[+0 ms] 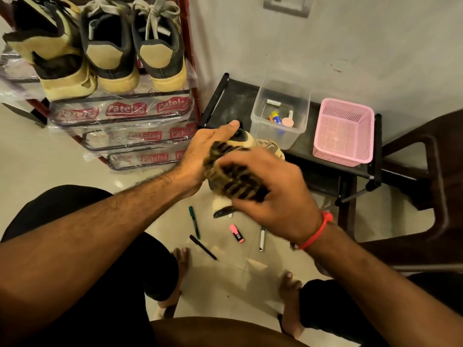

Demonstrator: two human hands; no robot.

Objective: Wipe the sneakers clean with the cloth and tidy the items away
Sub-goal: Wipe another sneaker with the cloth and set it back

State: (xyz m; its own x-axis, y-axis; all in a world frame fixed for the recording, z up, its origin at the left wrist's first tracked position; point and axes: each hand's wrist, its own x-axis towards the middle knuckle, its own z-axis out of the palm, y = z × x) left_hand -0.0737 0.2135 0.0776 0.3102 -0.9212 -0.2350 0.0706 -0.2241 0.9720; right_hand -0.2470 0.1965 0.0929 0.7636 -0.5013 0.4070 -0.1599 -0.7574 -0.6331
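My left hand [209, 146] grips a cream and dark sneaker [260, 145] from its left side, thumb over the collar, holding it in the air at centre frame. My right hand [273, 189] presses a striped dark and tan cloth [230, 176] against the sneaker's side; the cloth and hand are blurred. Much of the shoe is hidden behind the cloth and my hands. Three more sneakers [112, 48] stand heels out on the top of the red shoe rack [190, 46] at upper left.
A low black stand [233, 101] by the wall carries a clear plastic box [280, 113] with small items and a pink mesh basket [343, 131]. Pens [194, 221], a pink highlighter [236, 233] and a white marker [262, 239] lie on the floor. A brown chair [431, 186] stands at right.
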